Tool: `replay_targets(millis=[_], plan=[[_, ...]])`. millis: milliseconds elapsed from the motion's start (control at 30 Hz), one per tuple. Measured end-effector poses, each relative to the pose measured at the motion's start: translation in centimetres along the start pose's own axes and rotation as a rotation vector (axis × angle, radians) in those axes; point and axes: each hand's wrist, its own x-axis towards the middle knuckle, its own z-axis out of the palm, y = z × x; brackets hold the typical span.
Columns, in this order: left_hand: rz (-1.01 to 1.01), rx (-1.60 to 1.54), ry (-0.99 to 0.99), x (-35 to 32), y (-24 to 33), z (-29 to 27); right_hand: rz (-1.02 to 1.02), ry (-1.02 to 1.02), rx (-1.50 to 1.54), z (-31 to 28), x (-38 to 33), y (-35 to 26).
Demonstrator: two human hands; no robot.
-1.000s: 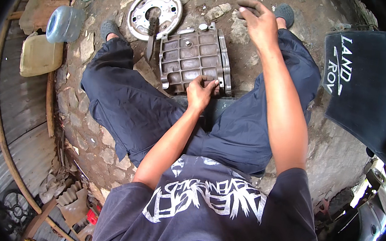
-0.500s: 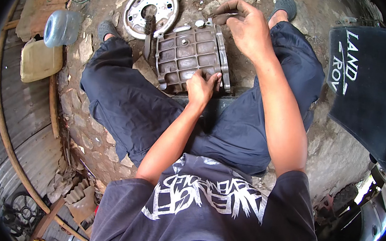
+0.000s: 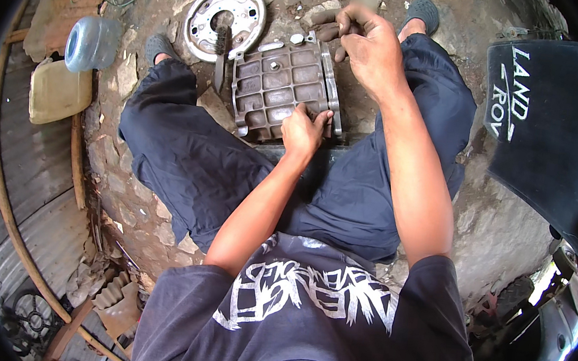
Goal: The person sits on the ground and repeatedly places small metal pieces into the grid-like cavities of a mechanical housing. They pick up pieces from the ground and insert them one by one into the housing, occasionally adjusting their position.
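A ribbed grey metal gearbox casing stands on the ground between my legs, with a bolt head on its upper face and a flange along its right side. My left hand is closed on its near right edge, thumb against the flange and fingers curled down on the ribs. Just past the far right corner, my right hand hovers above the ground. Its dirt-darkened fingers are bent and apart, and no object shows in them. A pale smear lies right above its knuckles; what it is I cannot make out.
Beyond the casing lies a round silver metal plate with a wire brush resting across it. A clear plastic jug and a yellowish jerrycan are at the left. A black panel hangs at the right.
My right hand has shifted slightly left and its fingers have bent further downward. A blurred smear now shows above it. My left hand stays at the same spot on the casing.
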Motion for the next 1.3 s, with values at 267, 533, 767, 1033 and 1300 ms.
replay_targets(millis=[267,533,767,1033,1300], plan=[[0.061,0.026,0.083,0.0,-0.4,0.5,0.016,0.054,0.088,-0.9,-0.3,-0.5],[0.065,-0.058,0.014,0.6,-0.8,-1.0,0.045,0.088,0.104,-1.0,0.0,-0.3],[0.079,-0.064,0.047,0.4,-1.3,0.2,0.003,0.042,0.127,-1.3,0.5,0.7],[-0.005,-0.109,0.017,0.1,-0.7,-0.3,0.062,0.091,0.224,-0.2,0.3,-1.0],[0.004,-0.172,0.038,-0.7,-0.9,-0.3,-0.009,0.03,0.252,-0.3,0.0,-0.3]])
